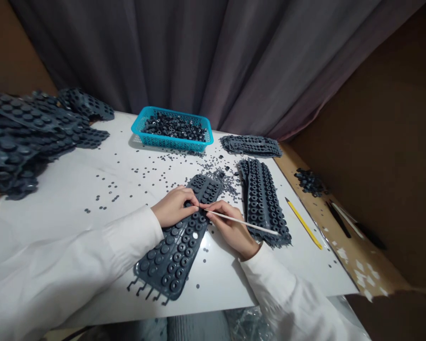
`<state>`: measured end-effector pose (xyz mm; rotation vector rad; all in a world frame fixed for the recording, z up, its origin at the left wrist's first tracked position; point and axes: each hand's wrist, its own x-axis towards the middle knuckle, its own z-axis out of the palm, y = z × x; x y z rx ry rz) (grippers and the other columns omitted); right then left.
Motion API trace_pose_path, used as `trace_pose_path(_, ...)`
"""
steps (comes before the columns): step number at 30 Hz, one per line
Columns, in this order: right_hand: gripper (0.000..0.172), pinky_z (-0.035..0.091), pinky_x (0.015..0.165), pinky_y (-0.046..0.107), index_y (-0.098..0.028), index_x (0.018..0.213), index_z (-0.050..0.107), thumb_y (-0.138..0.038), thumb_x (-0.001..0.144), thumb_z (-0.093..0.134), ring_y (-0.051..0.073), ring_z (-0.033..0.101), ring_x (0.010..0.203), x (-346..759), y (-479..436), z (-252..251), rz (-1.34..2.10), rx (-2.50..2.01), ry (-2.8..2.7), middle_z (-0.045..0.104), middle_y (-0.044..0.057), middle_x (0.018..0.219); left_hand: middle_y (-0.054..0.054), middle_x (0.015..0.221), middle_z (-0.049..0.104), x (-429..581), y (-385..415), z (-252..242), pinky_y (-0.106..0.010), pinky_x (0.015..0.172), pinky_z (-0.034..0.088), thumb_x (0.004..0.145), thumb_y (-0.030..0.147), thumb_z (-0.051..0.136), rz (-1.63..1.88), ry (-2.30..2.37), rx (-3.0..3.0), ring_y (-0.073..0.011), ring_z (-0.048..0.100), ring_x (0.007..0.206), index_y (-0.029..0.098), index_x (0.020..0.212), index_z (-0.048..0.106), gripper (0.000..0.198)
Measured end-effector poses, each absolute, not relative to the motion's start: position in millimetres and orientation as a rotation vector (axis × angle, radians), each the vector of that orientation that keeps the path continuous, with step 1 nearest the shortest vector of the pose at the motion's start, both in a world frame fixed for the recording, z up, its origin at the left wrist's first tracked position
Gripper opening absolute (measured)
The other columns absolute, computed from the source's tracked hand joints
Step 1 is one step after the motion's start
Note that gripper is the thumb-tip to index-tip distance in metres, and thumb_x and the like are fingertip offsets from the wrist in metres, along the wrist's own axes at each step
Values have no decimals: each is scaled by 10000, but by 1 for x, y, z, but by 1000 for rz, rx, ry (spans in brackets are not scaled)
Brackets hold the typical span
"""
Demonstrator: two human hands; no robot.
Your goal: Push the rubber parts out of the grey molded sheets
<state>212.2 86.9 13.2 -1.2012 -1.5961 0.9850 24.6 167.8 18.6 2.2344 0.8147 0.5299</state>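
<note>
A dark grey moulded rubber sheet [156,272] with rows of raised round studs and rings lies slanted on the white table. My left hand [175,206] rests over its upper part, thumb and forefinger closed together at the sheet; what is between them is hidden. My right hand [234,232] grips a thin white stick [250,222], its tip touching down at my left fingertips. A small white spot shows on the sheet below my fingers. Right of my right hand lies a stack of similar rubber sheets [261,194].
A blue basket [137,125] of small black rubber parts stands at the back. Punched discs [216,173] litter the table [74,175]. Rubber sheets [31,128] pile up at left, more sheets [252,146] at back right. A yellow pencil [303,223] lies near the right edge.
</note>
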Motion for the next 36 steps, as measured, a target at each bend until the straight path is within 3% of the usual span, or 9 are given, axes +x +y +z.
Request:
trace_pose_path(19,135,502,822,337,-230,917,574,-290,938,454,195,640,966,211,86,16,633,-1192,-1879,671,91,1075,-17,837,627,25,168,17,-347,832,390,816,223,569,541,817,2263,-210,534,883,192,754,634,95)
trace_pose_path(28,104,473,879,379,-212,862,594,-310,881,563,223,612,1040,212,90,18,744,-1282,-1495,669,99,1071,-23,850,605,21,168,21,-343,823,410,767,189,586,541,763,2294,-214,533,888,194,902,617,139)
trace_pose_path(36,81,489,834,376,-224,854,644,-279,866,586,219,635,952,216,95,13,597,-1261,-1725,695,88,968,-6,801,575,28,170,17,-308,748,432,783,207,559,685,859,2279,-187,556,811,199,885,598,110)
